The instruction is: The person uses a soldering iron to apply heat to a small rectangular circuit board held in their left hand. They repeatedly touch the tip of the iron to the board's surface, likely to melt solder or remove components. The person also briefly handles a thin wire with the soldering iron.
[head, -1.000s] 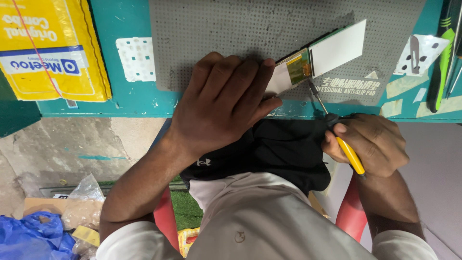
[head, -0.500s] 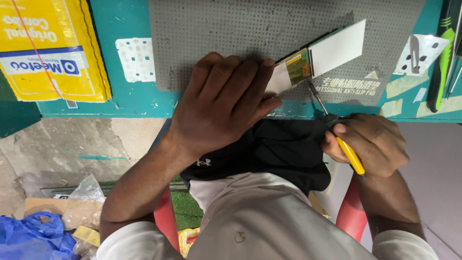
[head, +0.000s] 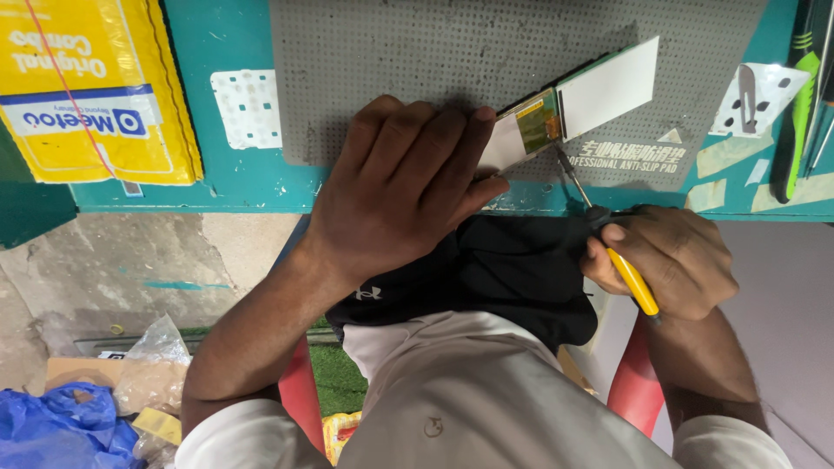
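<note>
My left hand (head: 408,178) lies flat, pressing down on a small flat panel (head: 608,87) with a white face and a greenish circuit strip, which rests on a grey perforated anti-slip mat (head: 452,52). Most of the panel's left part is hidden under my fingers. My right hand (head: 673,260) grips a screwdriver (head: 608,234) with a yellow handle and a thin metal shaft. The shaft's tip touches the panel at the circuit strip, near my left fingertips.
A yellow cardboard box (head: 87,87) sits at the left on the teal workbench (head: 243,187). A green-handled tool (head: 804,104) and a small packet with a metal part (head: 751,100) lie at the right. Below the bench edge are plastic bags (head: 52,426) on the floor.
</note>
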